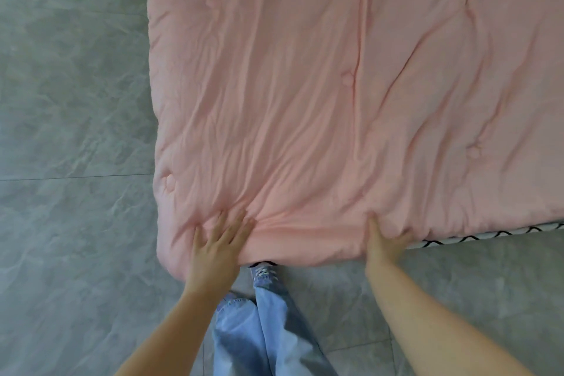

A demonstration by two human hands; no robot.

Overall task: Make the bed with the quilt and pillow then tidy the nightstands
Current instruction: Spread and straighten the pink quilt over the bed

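The quilt (335, 94), pink and tufted, lies spread over the bed, its near edge hanging over the foot where we stand and its left edge dropping toward the grey tiled floor (70, 101). Our left hand (218, 249) lies flat on the near left corner with the fingers spread and straight, pressing the fabric down and holding nothing. Our right hand (386, 241) is at the near edge further right: the thumb lies on top of the quilt and the fingers go under the hem, so we judge it to be pinching the edge, though the fingers themselves are hidden.

The cover is not yet smooth. Long creases fan out from both hands toward the far side, and to the right of our right hand a strip of white bedding with a black zigzag pattern (494, 237) shows below the hem, so the quilt seems to sit askew.

What could go wrong from here? If we pull with the right hand while the left pins the corner, the creases between them may bunch deeper instead of flattening. A hard tug toward us could drag the whole quilt off the far end, which we cannot see. The left overhang may slide to the floor. Our shoe (264, 272) stands just under the hem and could catch it. No pillow or nightstand is in view.
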